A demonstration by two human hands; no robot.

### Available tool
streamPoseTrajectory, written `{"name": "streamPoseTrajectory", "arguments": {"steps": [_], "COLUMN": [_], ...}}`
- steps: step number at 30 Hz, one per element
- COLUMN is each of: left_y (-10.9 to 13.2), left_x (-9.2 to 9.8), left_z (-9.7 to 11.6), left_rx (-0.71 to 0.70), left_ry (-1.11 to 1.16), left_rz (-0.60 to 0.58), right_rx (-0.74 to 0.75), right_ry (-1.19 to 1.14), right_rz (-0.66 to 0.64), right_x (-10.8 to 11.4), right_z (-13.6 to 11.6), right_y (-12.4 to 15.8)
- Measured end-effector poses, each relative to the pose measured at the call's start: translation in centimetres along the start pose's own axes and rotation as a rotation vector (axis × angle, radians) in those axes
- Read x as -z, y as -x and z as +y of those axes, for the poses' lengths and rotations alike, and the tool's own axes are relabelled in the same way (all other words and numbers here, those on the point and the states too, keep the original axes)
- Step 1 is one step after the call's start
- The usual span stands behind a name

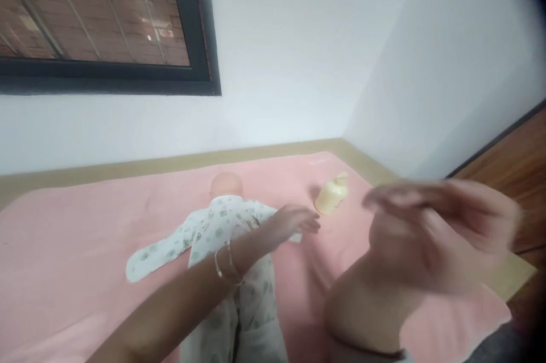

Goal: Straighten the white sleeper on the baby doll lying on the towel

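A baby doll (213,223) in a white printed outfit lies stretched out on a pink mat (85,238), its bald head at the far end and its sleeves spread sideways. Above the doll's right-side sleeve is my left hand (294,222), its fingers extended with nothing in them; a thin bracelet circles the wrist. Whether this hand touches the sleeve I cannot tell. My right hand (430,232) is raised close to the camera at the right, blurred by motion, its fingers pointing left. A pale yellow pump bottle (331,195) is just beyond my left fingertips, on the mat.
Behind the mat runs a tan bed surface or ledge (273,149) against a white wall (298,56). A dark-framed window (196,21) is at the upper left. Brown wooden panelling (503,164) borders the right side.
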State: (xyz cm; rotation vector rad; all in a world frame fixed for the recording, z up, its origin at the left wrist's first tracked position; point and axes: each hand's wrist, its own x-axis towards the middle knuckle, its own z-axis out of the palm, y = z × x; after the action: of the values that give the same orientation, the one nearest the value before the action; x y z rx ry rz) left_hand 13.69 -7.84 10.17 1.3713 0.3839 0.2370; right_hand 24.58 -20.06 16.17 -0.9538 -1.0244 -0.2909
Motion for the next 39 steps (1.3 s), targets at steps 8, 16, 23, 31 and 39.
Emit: {"name": "streamPoseTrajectory", "arguments": {"steps": [8,16,23,31,39], "left_y": [-10.3,-12.7,-13.1,-13.6,-12.9], "left_x": [-0.8,-1.5,-1.5,-1.5,-1.7], "left_z": [0.1,0.2,-0.7,-1.6,-1.5], "left_rx": [0.173,0.184,0.168,0.155,0.122], "left_ry": [0.966,1.140,1.137,1.153,1.137], "left_rz": [0.180,0.185,0.227,0.188,0.180], "right_rx": [-0.687,-0.677,-0.716,-0.783,-0.807], "right_ry": [0.642,0.885,0.779,0.604,0.647], "right_rz": [-0.373,-0.433,-0.591,-0.534,-0.558], "right_x": [1.8,2.6,2.9,4.1,3.7], "right_z": [10.9,11.9,15.5,16.3,16.0], "right_y": [-3.8,-4.1,-3.5,-3.1,-3.3]}}
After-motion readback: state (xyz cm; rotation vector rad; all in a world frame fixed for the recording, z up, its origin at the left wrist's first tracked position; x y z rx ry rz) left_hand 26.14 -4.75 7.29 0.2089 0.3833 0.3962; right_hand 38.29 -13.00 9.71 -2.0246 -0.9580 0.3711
